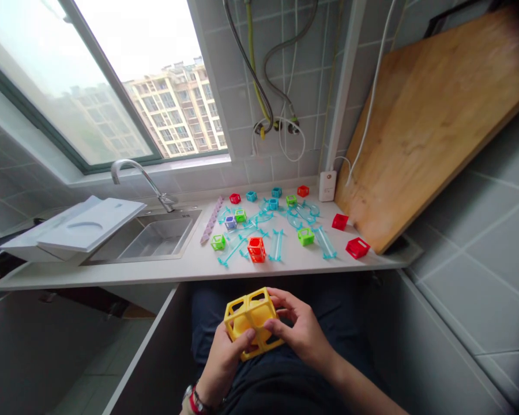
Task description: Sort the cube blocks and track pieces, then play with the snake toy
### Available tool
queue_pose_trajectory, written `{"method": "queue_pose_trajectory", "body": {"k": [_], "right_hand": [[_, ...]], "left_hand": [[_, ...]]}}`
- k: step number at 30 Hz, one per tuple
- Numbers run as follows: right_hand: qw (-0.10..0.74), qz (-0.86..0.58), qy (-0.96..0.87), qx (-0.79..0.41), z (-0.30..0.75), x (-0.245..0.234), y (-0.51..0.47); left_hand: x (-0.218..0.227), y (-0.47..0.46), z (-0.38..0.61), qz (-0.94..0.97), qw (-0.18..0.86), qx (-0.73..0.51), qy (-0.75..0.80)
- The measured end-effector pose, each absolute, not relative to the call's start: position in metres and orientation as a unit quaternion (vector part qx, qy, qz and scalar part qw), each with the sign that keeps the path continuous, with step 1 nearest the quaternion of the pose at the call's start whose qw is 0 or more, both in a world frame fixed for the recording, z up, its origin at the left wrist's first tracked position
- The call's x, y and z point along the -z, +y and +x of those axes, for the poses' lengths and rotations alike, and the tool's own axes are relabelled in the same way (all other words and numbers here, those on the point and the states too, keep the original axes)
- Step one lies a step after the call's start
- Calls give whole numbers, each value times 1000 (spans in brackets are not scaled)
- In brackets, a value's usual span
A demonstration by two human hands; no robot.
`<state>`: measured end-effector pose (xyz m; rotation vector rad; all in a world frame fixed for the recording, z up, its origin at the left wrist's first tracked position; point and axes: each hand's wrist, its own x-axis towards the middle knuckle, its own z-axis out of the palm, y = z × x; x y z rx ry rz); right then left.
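Above my lap, in front of the counter edge, I hold a yellow openwork toy block piece (252,317) made of cube-like frames joined side by side. My left hand (229,353) grips its lower left, thumb on the front face. My right hand (297,325) is closed round its right side, with the thumb pressed on the front and the fingers behind. A rounded yellow shape shows inside the frames; parts of the back are hidden by my hands. Nearest on the counter stands an orange-red block frame (256,250).
On the white counter (190,271) lie green block frames (305,236), red ones (357,248), blue ones (273,204) and clear turquoise track pieces (278,245). Left are a sink (155,239), a faucet (142,173) and white foam boards (90,225). A wooden board (428,115) leans at right.
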<state>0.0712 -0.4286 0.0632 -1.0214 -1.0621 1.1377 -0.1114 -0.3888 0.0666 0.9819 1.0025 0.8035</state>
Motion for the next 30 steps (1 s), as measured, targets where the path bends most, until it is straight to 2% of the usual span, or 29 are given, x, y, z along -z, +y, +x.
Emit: {"method": "queue_pose_trajectory", "body": {"k": [8, 14, 22, 30], "right_hand": [[595, -443, -530, -413, 93, -69, -441], [553, -437, -632, -322, 114, -80, -447], [511, -437, -668, -319, 124, -77, -447], [526, -427, -650, -344, 115, -70, -454]], "left_hand": [[-88, -388, -97, 390, 754, -312, 426], [-97, -388, -92, 418, 751, -283, 427], [-93, -395, -93, 416, 782, -263, 382], [-84, -394, -98, 427, 798, -241, 351]]}}
